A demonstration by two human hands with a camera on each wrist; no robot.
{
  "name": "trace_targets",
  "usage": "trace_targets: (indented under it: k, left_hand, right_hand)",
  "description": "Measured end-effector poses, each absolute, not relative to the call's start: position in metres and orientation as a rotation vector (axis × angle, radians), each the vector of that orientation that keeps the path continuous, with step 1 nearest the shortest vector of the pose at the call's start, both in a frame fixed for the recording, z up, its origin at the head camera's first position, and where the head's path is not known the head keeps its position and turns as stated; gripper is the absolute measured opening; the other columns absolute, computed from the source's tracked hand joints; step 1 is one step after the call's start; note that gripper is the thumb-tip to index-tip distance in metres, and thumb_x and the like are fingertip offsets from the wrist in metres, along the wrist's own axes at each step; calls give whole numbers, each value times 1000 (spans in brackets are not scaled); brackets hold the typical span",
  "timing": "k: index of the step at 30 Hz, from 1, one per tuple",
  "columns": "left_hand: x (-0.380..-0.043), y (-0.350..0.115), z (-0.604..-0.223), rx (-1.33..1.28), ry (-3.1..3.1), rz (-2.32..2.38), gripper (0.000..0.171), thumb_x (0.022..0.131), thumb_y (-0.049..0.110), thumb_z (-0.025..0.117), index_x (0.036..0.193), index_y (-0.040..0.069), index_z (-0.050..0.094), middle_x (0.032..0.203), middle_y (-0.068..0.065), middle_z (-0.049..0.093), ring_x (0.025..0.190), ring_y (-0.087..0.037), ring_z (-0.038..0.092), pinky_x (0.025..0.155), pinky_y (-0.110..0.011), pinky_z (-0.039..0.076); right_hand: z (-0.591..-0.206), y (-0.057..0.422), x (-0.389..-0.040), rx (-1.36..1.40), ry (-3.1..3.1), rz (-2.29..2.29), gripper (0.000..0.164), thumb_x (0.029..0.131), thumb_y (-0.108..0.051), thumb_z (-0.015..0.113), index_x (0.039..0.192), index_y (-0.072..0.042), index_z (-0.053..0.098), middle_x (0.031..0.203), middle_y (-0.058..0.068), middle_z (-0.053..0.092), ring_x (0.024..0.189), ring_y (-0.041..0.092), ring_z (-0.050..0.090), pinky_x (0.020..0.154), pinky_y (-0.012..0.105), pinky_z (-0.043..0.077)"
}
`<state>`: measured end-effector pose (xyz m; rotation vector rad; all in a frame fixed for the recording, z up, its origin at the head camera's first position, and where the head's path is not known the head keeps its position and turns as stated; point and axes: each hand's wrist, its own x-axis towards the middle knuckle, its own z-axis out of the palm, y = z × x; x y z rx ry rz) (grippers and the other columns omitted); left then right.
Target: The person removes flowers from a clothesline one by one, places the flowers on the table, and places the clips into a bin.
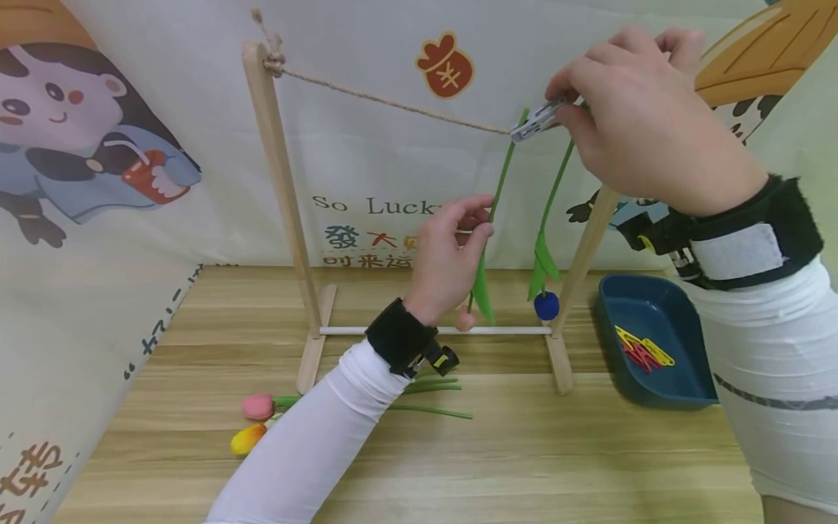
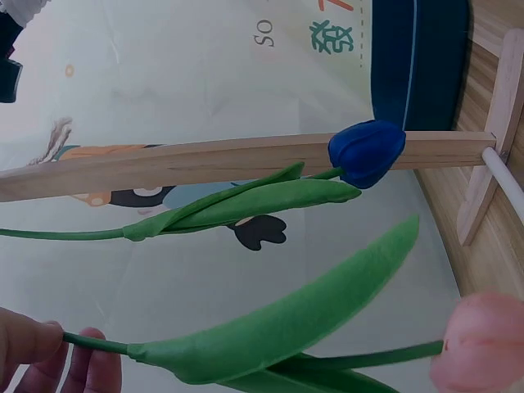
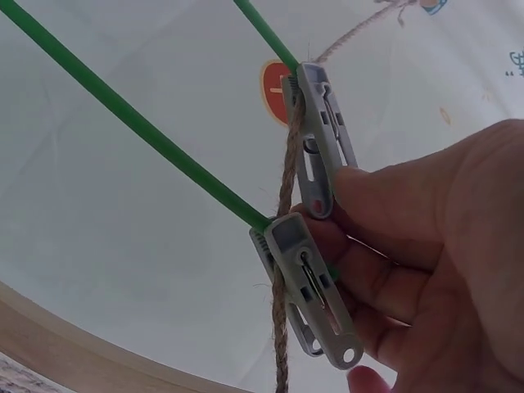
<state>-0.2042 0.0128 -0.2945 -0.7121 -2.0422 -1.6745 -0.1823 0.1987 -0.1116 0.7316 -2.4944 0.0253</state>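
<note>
Head view shows, at the far left, a cloth (image 1: 262,189) with printed pictures. Next to it on the table (image 1: 537,458) lie a pink flower (image 1: 257,406) and a yellow flower (image 1: 249,439), partly hidden by my white left sleeve (image 1: 308,444). Behind them stands the left wooden post (image 1: 278,175), and from its top the rope (image 1: 393,103) goes down toward the right.

My left hand (image 1: 452,255) pinches the green stem of the hanging peach flower (image 1: 465,319) between thumb and fingers, with no gap left. This flower is head down, and its upper stem is at the mouth of a grey clip (image 1: 533,125), together with the rope. A little to the right hangs the blue flower (image 1: 546,306), also head down, near the right wooden post (image 1: 594,233); its stem is held at the rope by the second clip (image 3: 311,286).

My right hand (image 1: 644,120) holds the back end of the first clip, thumb and fingers closed around it. I cannot tell how far its mouth is opened. At the far right, the blue tray (image 1: 694,356) contains yellow and red clips (image 1: 644,349).
</note>
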Motion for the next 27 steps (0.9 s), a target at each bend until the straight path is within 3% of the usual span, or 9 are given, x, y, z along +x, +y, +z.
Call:
trace_targets:
  k: [11,20,27]
  left_hand:
    - [-205,7,-299,-697,-2071,-1659,33,101,-6,67,134,-2,66,112,-16,68,98,-22,68,87,-26,59]
    - [-198,-3,-306,-703,-2071,-1625,33,99,-8,68,132,-2,68,109,-14,68,98,-23,67,87,-27,59]
    - [-186,-15,-311,-697,-2107,-1585,34,97,-10,69,130,-1,69,109,-12,68,97,-22,67,86,-27,60]
  right_hand:
    - [-116,205,-185,762,-2304,61,20,108,-7,58,114,8,71,115,31,69,124,47,43,113,65,12]
    - [-125,213,-179,749,-2210,108,22,109,-8,58,119,9,69,115,29,68,116,46,41,108,63,13]
    - [-138,219,-163,781,-2141,179,20,104,0,61,121,8,67,113,29,64,111,49,39,105,55,13]
